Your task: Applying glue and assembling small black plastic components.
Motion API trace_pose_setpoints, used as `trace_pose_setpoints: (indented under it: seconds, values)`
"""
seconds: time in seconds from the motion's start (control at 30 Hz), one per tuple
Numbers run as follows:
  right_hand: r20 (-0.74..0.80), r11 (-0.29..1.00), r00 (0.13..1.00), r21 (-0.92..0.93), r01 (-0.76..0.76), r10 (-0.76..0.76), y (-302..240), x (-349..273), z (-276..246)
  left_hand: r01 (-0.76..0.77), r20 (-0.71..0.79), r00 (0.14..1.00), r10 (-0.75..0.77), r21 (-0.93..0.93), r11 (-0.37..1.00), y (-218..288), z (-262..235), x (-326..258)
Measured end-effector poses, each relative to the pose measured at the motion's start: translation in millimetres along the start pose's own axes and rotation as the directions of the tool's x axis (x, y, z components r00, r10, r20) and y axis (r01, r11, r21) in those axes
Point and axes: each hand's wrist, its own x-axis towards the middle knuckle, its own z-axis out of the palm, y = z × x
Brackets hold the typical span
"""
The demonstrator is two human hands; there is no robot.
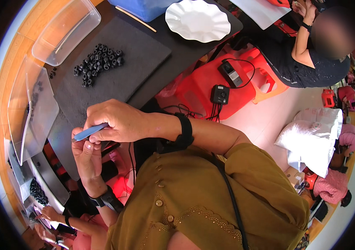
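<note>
Dark table supports a dark board, the near end of which is partly covered by the wearer's hands. Right hand: fingers curled closed around a slim blue tool, which is located at the near end of the board; the working tip is hidden among the fingertips. Left hand: thumb and fingers drawn in at that tip; whether a small piece is pinched between them cannot be told. Loose black pieces, some with visible openings, lie in a heap on the board; those lower in the heap are obscured by others. Two clear plastic containers stand left of the board: a shallow tray, cut off at the top, and a second container, its outline confused by reflections. Above the board are a wooden stick and a blue bin, the bin cropped by the upper edge. White scalloped plate sits to the board's upper right. Right of the board, a red stool carries small black devices with cables. Farther right, glare washes out a white sack. Below and left of the board, a co-worker's hands appear; what they handle is indistinct.
</note>
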Motion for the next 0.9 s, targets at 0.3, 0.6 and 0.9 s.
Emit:
trace_pose_setpoints:
  seconds: [0.3, 0.6, 0.9]
  values:
    - [-0.006, 0.999, 1.000, 0.043, 0.017, -0.017, 0, -1, -1, -0.029, -0.007, 1.000, 0.030, 0.069, 0.997, 4, 0, -2]
    - [-0.025, 0.997, 1.000, 0.078, 0.004, -0.002, -5, -3, -2, -0.008, 0.034, 0.999, 0.005, 0.087, 0.996, 5, -3, -5]
    - [-0.059, 0.990, 0.998, -0.143, 0.008, -0.016, -21, -12, -4, -0.088, 0.013, 0.996, 0.088, 0.017, 0.996, 11, -10, -1]
